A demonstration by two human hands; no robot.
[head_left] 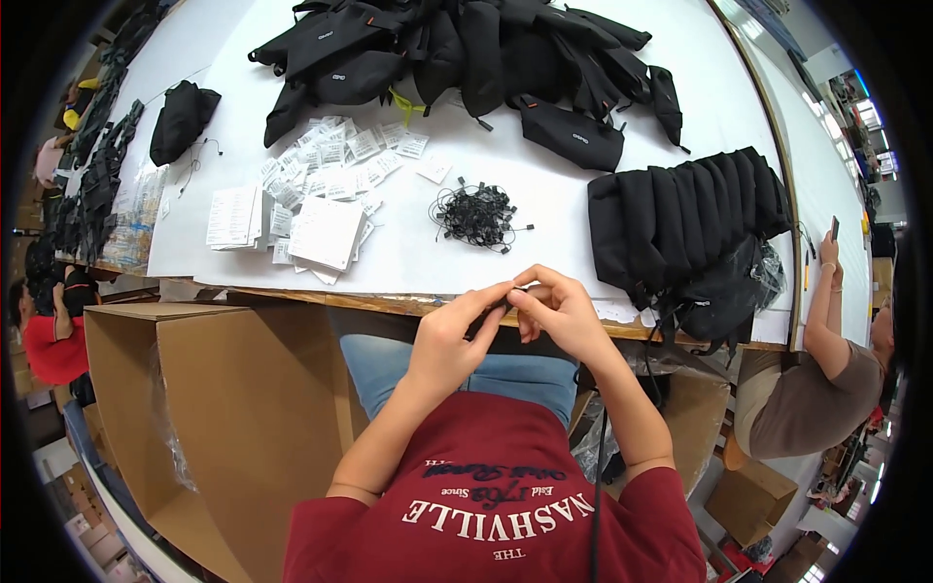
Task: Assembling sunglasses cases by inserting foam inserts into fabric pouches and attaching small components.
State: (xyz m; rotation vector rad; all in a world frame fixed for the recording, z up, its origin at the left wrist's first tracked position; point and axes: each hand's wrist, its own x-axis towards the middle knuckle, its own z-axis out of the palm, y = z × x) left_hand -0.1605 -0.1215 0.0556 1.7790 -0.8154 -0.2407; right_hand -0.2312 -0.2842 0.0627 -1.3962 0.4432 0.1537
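My left hand (449, 335) and my right hand (556, 309) meet in front of me at the near edge of the white table (544, 194). Between their fingertips they pinch a small black tag fastener (512, 294). Just beyond them on the table lies a tangled heap of black tag fasteners (473, 216). To the left of that heap are stacks and loose spreads of white paper tags (316, 189). A row of folded black bags (685, 219) lies at my right.
A big pile of black bags (457, 58) fills the far table. One black bag (181, 119) lies alone at the far left. An open cardboard box (209, 408) stands at my left. A seated person (826, 369) is at the right, another person (49, 340) at the left.
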